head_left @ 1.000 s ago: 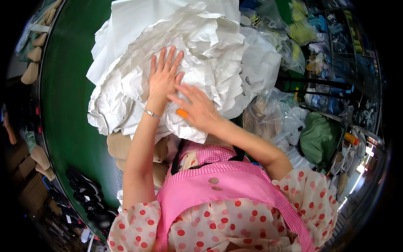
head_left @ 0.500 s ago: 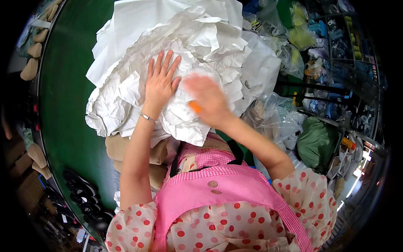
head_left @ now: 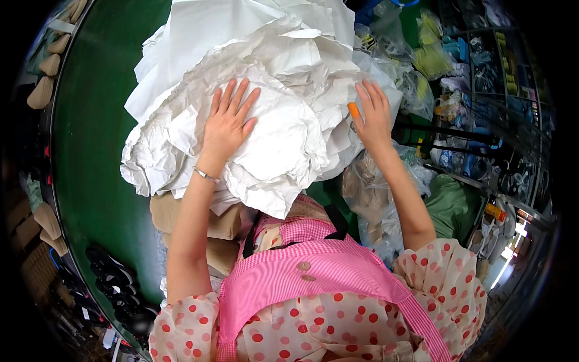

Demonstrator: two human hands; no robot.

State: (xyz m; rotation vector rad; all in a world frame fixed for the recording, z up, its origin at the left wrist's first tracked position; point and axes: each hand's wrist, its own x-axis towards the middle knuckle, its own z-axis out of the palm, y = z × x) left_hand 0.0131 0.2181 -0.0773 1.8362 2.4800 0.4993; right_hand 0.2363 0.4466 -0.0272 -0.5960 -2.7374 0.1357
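Note:
A big heap of crumpled white paper sheets [head_left: 274, 139] lies in front of me, with flatter sheets [head_left: 205, 42] behind at the top. My left hand [head_left: 226, 125] rests flat on the crumpled sheets, fingers spread, holding nothing. At the right edge of the heap is my right hand [head_left: 374, 120], its fingers stretched out, with an orange cover [head_left: 354, 110] on the thumb. It is over or on the paper's right side; whether it touches is hard to tell. Tan padded blocks [head_left: 226, 223] sit under the near left edge of the paper.
The green tabletop [head_left: 90, 151] curves along the left. Black shoes [head_left: 114, 277] stand at its near left, and tan shoe forms [head_left: 41, 92] line the far left. On the right are clear plastic bags [head_left: 368, 187], a green bag [head_left: 452, 205] and a loaded shelf rack [head_left: 482, 84].
My right hand has swept from the middle of the paper out to its right edge. The near paper edge lies slightly lower. My left hand stays nearly in place.

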